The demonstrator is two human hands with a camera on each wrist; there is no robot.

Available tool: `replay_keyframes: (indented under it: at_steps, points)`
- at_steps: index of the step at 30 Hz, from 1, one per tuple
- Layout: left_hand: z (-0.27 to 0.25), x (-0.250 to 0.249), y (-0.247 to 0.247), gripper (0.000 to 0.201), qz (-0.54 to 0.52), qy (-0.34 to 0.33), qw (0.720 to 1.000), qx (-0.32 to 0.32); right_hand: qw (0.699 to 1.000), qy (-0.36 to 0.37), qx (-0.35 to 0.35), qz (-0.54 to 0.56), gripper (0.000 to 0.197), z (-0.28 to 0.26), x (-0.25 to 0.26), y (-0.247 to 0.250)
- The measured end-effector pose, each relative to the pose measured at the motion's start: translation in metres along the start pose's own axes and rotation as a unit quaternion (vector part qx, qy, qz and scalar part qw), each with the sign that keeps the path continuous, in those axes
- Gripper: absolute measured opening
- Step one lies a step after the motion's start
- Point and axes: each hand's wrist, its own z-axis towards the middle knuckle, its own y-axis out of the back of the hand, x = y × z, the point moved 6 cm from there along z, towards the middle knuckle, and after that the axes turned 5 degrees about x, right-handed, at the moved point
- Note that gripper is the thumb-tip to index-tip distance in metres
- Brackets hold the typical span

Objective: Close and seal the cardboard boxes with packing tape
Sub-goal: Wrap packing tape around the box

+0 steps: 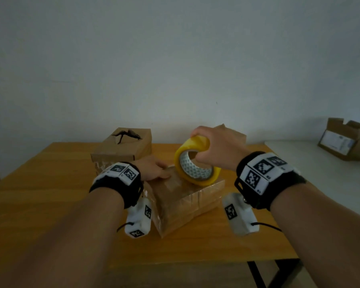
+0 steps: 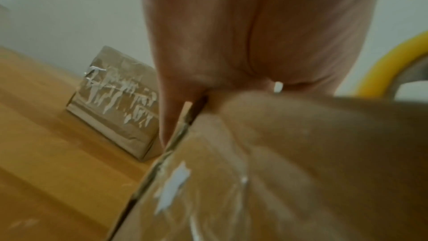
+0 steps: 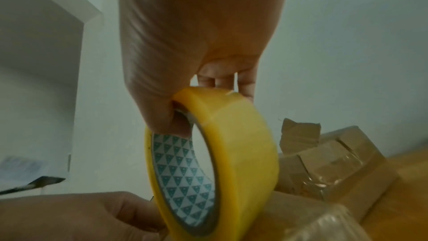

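A closed cardboard box (image 1: 185, 202) wrapped in glossy tape lies in the middle of the wooden table (image 1: 50, 194). On its top a yellow packing tape roll (image 1: 206, 179) stands on edge. My right hand (image 1: 214, 148) grips the roll from above, thumb inside the patterned core, fingers over the outer face (image 3: 243, 153). My left hand (image 1: 154, 170) rests flat on the box's far left corner, just left of the roll. In the left wrist view the palm (image 2: 243, 34) lies on the box top (image 2: 301, 171), thumb down beside its edge. Any loose tape end is hidden.
A taped box with a torn top (image 1: 123, 148) stands behind at the back left. Another taped box (image 1: 237, 136) sits behind my right hand. An opened labelled box (image 1: 345, 140) rests on a white surface (image 1: 320, 163) to the right. The wall is close behind the table.
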Motion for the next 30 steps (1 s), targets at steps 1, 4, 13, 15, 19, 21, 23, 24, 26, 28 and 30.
replay_keyframes:
  at_steps: [1, 4, 13, 15, 19, 21, 23, 24, 26, 28, 30]
  points:
    - [0.000, -0.003, 0.001, 0.048, 0.025, -0.001, 1.000, -0.010, 0.999, -0.002, 0.000, 0.034, 0.046, 0.001, -0.003, -0.004]
    - [0.000, -0.018, 0.005, 0.044, 0.094, -0.030, 0.994, -0.038, 0.996, -0.007, 0.011, 0.091, 0.052, 0.001, -0.006, -0.015]
    - [-0.013, -0.022, -0.022, 0.112, 0.154, -0.008, 0.985, 0.077, 0.997, -0.025, 0.027, 0.068, 0.070, 0.000, 0.000, -0.022]
    - [-0.014, -0.019, -0.023, 0.106, 0.120, -0.017, 0.991, 0.057, 0.995, -0.005, 0.044, 0.093, 0.086, -0.008, 0.000, -0.023]
    - [-0.003, -0.009, -0.019, 0.119, 0.095, -0.031, 0.995, 0.012, 0.994, 0.018, -0.009, 0.109, 0.082, -0.019, 0.000, -0.012]
    - [0.001, -0.006, -0.018, 0.120, 0.090, -0.030, 0.995, 0.010, 0.996, 0.027, -0.001, 0.085, 0.069, -0.019, 0.006, -0.012]
    - [-0.006, -0.007, -0.018, 0.124, 0.096, -0.019, 0.995, -0.002, 0.998, 0.018, 0.000, 0.057, 0.058, -0.019, 0.007, -0.007]
    - [-0.011, -0.008, -0.019, 0.125, 0.099, -0.015, 0.995, -0.004, 0.999, 0.010, 0.001, 0.039, 0.054, -0.020, 0.006, -0.003]
    - [-0.015, -0.008, -0.021, 0.125, 0.101, -0.003, 0.995, -0.002, 1.000, -0.008, 0.018, 0.004, 0.049, -0.024, 0.003, 0.005]
    - [-0.014, -0.007, -0.020, 0.121, 0.105, 0.008, 0.994, -0.003, 0.999, -0.017, 0.043, -0.006, 0.046, -0.029, -0.002, 0.008]
    - [-0.013, -0.007, -0.019, 0.121, 0.111, 0.012, 0.994, 0.000, 0.997, -0.015, 0.073, -0.003, 0.045, -0.032, -0.001, 0.006]
